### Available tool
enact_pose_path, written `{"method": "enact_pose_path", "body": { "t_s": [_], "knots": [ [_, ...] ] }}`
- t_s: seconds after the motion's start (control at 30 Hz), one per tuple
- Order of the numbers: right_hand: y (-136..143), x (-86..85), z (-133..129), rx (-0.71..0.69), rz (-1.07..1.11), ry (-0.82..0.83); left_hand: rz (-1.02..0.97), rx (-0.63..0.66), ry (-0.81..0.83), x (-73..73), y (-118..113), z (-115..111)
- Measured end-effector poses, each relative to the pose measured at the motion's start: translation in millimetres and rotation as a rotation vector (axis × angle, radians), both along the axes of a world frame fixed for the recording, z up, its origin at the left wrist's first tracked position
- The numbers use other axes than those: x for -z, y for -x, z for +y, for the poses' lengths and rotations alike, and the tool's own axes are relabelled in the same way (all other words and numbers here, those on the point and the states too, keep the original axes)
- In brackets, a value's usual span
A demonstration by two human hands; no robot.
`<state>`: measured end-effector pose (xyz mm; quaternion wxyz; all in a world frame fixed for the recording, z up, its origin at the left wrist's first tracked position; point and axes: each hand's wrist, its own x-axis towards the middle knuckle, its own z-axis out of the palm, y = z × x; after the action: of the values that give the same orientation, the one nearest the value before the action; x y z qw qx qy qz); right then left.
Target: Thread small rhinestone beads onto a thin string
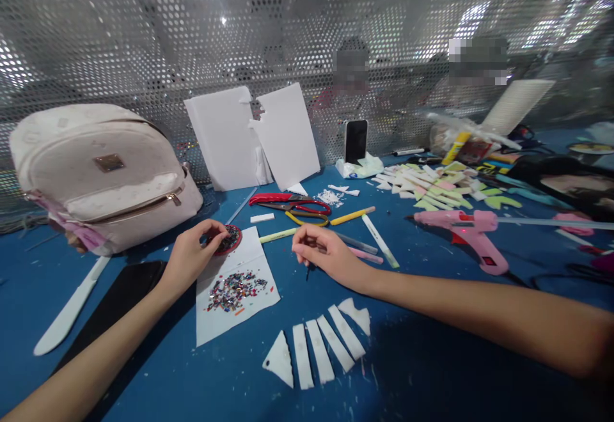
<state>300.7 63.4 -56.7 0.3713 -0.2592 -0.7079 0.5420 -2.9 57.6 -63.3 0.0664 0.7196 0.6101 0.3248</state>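
My left hand (199, 246) is closed, its fingertips bunched at a small round red-rimmed dish (234, 240) of dark glittery bits. Whether it pinches the rim or some bits, I cannot tell. Under the dish lies a white paper sheet (206, 320) with a heap of multicoloured sequins (235, 291). My right hand (322, 250) is curled shut over the blue table; a thin dark tip pokes out below it, too small to name. In front of both hands, white foam pieces (320, 348) are laid out in a fish-skeleton shape: a triangular head, several strips and a tail.
Red-handled scissors (288, 203), markers (352, 215) and a pink glue gun (463, 227) lie beyond my right hand. A pale backpack (105, 179) and a white plastic knife (71, 310) are at left. Foam scraps (432, 182), a propped phone (355, 142) and white boards (288, 137) stand farther back.
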Motion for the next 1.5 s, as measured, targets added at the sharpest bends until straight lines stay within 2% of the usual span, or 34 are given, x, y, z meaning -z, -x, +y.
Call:
{"method": "enact_pose_path", "body": {
  "t_s": [0.2, 0.63, 0.93, 1.17, 1.5],
  "knots": [
    [-1.1, -0.5, -0.1, -0.008, -0.004, -0.012, 0.034, 0.01, -0.017, 2.1, 4.5, 1.6],
    [-1.1, 1.0, -0.9, -0.008, 0.0, -0.001, 0.284, 0.035, -0.009, 6.3, 10.9, 5.1],
    [-0.4, 2.0, 0.4, -0.022, 0.011, -0.01, 0.414, 0.017, -0.018, 0.0, 3.3, 0.3],
    [-1.7, 0.8, -1.3, -0.015, -0.011, -0.016, 0.423, 0.008, 0.001, 1.5, 3.3, 0.9],
    [-2.1, 3.7, -0.3, -0.017, -0.004, -0.022, 0.333, 0.027, 0.061, 5.5, 8.8, 6.9]
  ]
}}
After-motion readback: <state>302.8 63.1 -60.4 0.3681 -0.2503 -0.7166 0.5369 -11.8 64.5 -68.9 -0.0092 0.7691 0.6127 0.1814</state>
